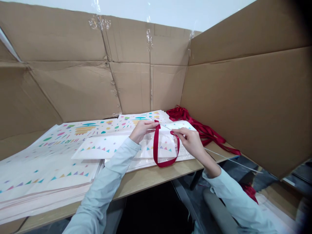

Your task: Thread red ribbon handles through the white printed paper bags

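Your left hand (145,130) pinches one end of the red ribbon (156,146); your right hand (188,138) seems to pinch the other, plus thin pale cord (219,154). Loop hangs before white printed sheets (65,162). Loose fingertips could drop or twist it; taut cord might tug. Ribbon flat, supple; sheets smooth, stacked.

Lighting: bright, diffuse; shadows soft. Wall (170,13): palest area. Clear tape (149,35): white glints. Space beneath table (151,177): near black. Distortion: wide-angle stretch towards edges. Upper right corner: blackened, blurred. Lower right: soft focus, contents hard to make out.
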The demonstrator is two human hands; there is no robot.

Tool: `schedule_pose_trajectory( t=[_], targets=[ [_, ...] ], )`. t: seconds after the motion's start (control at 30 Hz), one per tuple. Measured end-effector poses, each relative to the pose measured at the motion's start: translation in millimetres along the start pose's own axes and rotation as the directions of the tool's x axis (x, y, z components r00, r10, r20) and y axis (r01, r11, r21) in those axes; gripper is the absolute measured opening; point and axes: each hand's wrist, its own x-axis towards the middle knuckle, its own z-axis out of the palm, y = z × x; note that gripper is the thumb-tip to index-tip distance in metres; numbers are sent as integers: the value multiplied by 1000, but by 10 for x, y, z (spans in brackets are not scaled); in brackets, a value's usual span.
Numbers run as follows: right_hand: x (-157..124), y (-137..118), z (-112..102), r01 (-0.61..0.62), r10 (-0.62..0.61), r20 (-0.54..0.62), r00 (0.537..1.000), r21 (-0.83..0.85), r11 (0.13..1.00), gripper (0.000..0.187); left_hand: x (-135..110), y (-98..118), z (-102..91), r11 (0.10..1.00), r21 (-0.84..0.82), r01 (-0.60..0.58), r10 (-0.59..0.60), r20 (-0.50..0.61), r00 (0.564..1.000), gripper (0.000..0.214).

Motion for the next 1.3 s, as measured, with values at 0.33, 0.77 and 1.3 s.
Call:
schedule_pose_trajectory(
  t=[0.33,0.77,1.3],
  targets=[
    [-116,-46,250,-70,74,-86,994,54,996,25,-21,-148,217,971,-233,-49,18,-133,991,27],
    [232,-6,91,-215,164,153,974,425,879,23,-67,-266,351,992,-125,-23,25,10,1000,34],
    [379,422,-272,-637,460,474,751,334,695,14,-244,-578,-47,36,967,-253,309,230,923,50]
  ],
)
